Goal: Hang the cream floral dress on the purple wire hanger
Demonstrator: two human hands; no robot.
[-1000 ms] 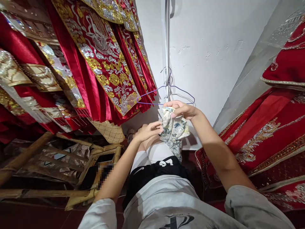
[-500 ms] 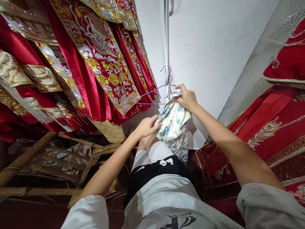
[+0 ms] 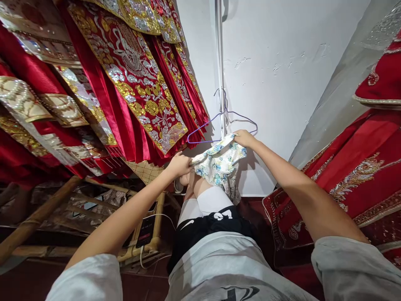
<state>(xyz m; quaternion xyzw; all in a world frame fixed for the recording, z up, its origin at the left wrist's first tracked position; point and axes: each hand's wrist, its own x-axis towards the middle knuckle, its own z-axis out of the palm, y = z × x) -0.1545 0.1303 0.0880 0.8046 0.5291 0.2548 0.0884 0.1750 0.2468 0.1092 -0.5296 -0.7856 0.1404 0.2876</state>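
Observation:
A white garment with a blue and yellow floral print is stretched between my two hands. My left hand is closed on its left edge, and my right hand pinches its upper right edge. Part of the cloth hangs down in front of my legs. Just beyond it, a purple wire hanger hangs at a white pole against the wall. The garment and my right hand cover part of the hanger's lower bar.
Red gowns with gold and silver embroidery hang on the left. More red embroidered cloth stands close on the right. At lower left is a bamboo frame with a phone and a white cable.
My left hand has moved left and taken hold of the garment's edge. The bunched cloth is now spread out between both hands. My right hand is slightly lower, off the hanger's shoulder.

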